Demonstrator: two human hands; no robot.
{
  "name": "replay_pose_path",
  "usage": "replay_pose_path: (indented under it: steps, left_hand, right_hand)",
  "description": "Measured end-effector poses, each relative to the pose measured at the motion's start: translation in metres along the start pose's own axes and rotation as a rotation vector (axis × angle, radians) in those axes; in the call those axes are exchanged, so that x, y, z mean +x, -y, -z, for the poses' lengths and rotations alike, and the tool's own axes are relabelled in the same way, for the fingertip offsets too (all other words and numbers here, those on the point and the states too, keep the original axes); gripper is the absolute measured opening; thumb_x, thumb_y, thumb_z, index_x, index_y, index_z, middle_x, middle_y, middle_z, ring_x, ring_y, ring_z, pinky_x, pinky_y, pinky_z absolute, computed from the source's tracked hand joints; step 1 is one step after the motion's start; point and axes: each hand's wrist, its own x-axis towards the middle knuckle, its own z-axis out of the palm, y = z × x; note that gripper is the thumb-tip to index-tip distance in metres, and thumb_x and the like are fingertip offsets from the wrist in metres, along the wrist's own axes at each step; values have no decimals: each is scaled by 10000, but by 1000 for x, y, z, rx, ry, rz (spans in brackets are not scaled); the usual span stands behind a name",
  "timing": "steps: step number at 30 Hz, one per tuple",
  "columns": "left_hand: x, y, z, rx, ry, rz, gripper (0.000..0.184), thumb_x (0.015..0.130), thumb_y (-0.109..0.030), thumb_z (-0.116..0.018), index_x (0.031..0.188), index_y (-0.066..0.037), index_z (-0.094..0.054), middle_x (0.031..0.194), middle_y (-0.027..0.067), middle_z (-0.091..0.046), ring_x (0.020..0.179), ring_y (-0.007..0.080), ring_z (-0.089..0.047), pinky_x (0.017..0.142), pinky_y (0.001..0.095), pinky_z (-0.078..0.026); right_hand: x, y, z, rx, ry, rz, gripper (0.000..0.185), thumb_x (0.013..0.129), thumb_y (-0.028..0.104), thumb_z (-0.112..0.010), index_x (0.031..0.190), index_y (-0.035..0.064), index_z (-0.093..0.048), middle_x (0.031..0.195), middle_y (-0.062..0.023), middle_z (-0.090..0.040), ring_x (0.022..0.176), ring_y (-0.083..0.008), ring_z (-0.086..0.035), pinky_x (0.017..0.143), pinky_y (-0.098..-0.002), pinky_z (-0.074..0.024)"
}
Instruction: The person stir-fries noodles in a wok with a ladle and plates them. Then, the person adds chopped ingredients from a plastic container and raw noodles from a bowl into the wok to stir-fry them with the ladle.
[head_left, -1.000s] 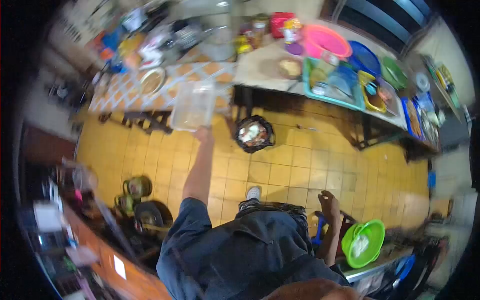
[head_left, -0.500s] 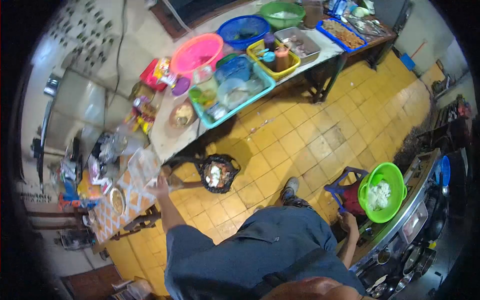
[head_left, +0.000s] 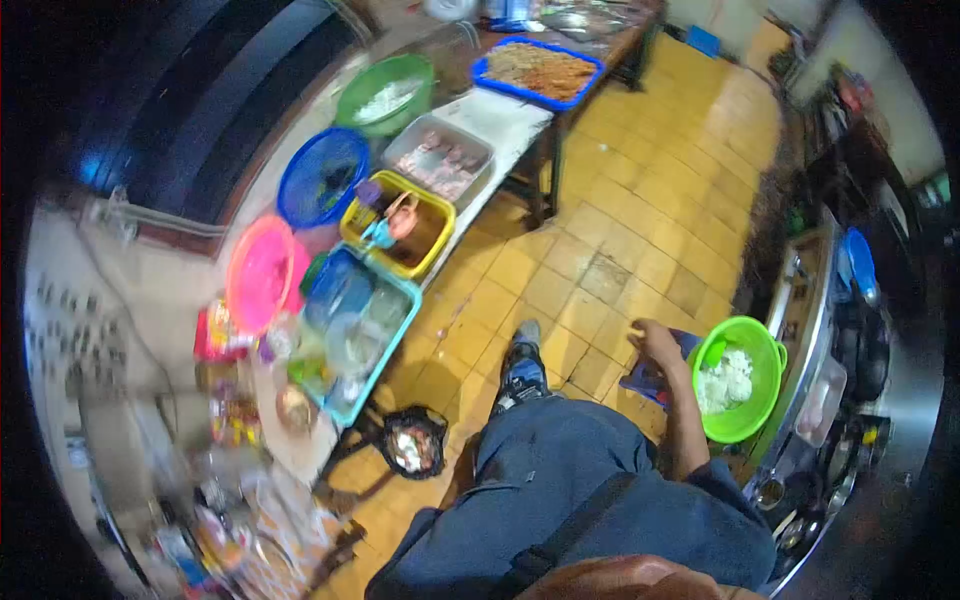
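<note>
My right hand [head_left: 654, 342] reaches forward over the floor with loosely bent fingers and nothing in it. Just below it is a dark blue stool [head_left: 650, 380], partly covered by my forearm. To the right of that hand stands a bright green basin [head_left: 762, 395] with white, clumpy food [head_left: 728, 380] inside. At my left side a bit of skin, seemingly my left hand or forearm [head_left: 460, 470], shows past my shirt; its fingers are hidden. A black-edged container [head_left: 432, 462] with white and brown scraps stands on the floor beyond it.
Along the left, a long table carries a turquoise tray [head_left: 385, 370], yellow basket [head_left: 432, 262], pink basin [head_left: 255, 262], blue basin [head_left: 325, 170], a metal tray [head_left: 430, 150] of pale pieces and a blue-rimmed tray [head_left: 540, 72]. A counter [head_left: 800, 330] with pans runs along the right.
My view has swung left, so the tables have shifted down and left. My right hand has come away from the stool edge. My left hand has dropped from the clear plastic container.
</note>
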Motion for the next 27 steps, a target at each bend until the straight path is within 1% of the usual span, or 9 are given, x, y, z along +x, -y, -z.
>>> replay_pose_path:
  steps: [3,8,11,13,17,20,23,25,27]
  left_hand:
    - [60,-89,1,199,49,-112,233,849,-308,-537,907,-84,-565,782,58,-582,647,179,-571,538,308,-466]
    - [130,-258,-15,365,160,-142,171,847,-262,-535,894,-98,-550,747,38,-565,617,167,-573,519,287,-469]
    - [165,-335,-33,476,186,-135,146,847,-243,-535,889,-104,-544,733,29,-558,605,162,-573,512,279,-470]
    - [200,-379,-53,439,154,-172,132,846,-231,-528,886,-105,-530,761,36,-568,608,143,-570,499,294,-458]
    - [231,-455,-126,453,261,-159,181,845,-205,-529,986,-95,-506,852,53,-566,653,170,-589,536,312,-467]
    - [236,-498,-205,552,267,-155,238,841,-235,-536,1026,-92,-494,872,60,-555,716,210,-606,580,352,-477]
    - [265,-523,-277,558,286,-192,280,847,-298,-525,1040,-99,-488,931,65,-535,831,234,-599,637,396,-476]
    - [256,-548,-325,598,328,-202,352,847,-357,-519,1076,-96,-464,989,66,-511,924,255,-570,690,419,-468]
    - [233,-577,-382,678,304,-21,369,862,-348,-502,1119,-91,-437,1041,71,-489,965,254,-549,716,404,-470]
  right_hand:
    - [21,32,17,67,93,-17,374,828,268,-574,1097,9,-559,1055,-220,-585,1008,-368,-542,867,-407,-436]
    - [6,-12,31,82,-104,-176,381,821,288,-589,1079,9,-559,994,-192,-616,938,-357,-574,827,-406,-454]
    - [-18,-19,64,65,-167,-539,356,788,246,-607,1028,-16,-578,954,-221,-612,902,-374,-581,807,-415,-457]
    - [-33,-40,71,153,-272,-602,350,782,244,-608,1016,-16,-586,951,-228,-608,900,-374,-580,806,-414,-456]
    - [-40,-79,98,328,-481,-747,353,779,252,-612,1009,-15,-595,963,-232,-603,912,-369,-577,817,-408,-453]
    - [-23,-142,132,202,-600,-725,387,799,271,-603,1066,-8,-580,1024,-224,-595,969,-358,-564,869,-406,-432]
    - [-5,-193,202,323,-560,-819,398,798,260,-605,1091,-7,-566,1074,-228,-574,1019,-346,-546,885,-402,-418]
    - [9,-247,237,104,-894,-675,364,796,243,-610,1063,-2,-571,1062,-222,-570,1002,-344,-547,854,-404,-428]
    - [15,-260,313,287,-925,-746,336,793,236,-608,1039,9,-576,1018,-221,-579,975,-343,-550,830,-401,-435]
